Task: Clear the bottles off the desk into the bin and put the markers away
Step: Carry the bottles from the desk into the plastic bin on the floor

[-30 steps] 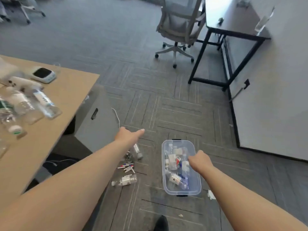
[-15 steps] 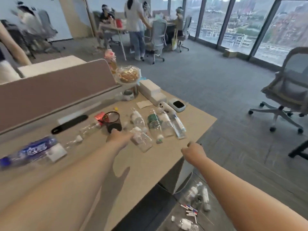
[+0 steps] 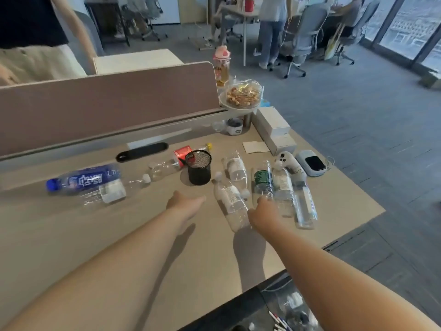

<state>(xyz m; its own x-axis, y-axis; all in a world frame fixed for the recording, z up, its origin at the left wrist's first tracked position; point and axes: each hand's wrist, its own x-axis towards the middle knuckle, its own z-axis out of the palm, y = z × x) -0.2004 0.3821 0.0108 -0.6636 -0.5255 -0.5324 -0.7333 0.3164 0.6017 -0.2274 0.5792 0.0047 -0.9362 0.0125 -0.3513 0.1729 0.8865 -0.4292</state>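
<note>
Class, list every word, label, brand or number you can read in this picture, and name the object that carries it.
Blue-label bottle: large white characters, seen upside down; not legible enough to quote.
Green-label bottle: print too blurred to read.
Clear bottle by the right hand: small label print, unreadable.
White controller: short dark word, too small to read.
Red-label bottle: blurred.
Nothing else carries text.

Both hands over the desk, right hand against the green-labelled bottle
</note>
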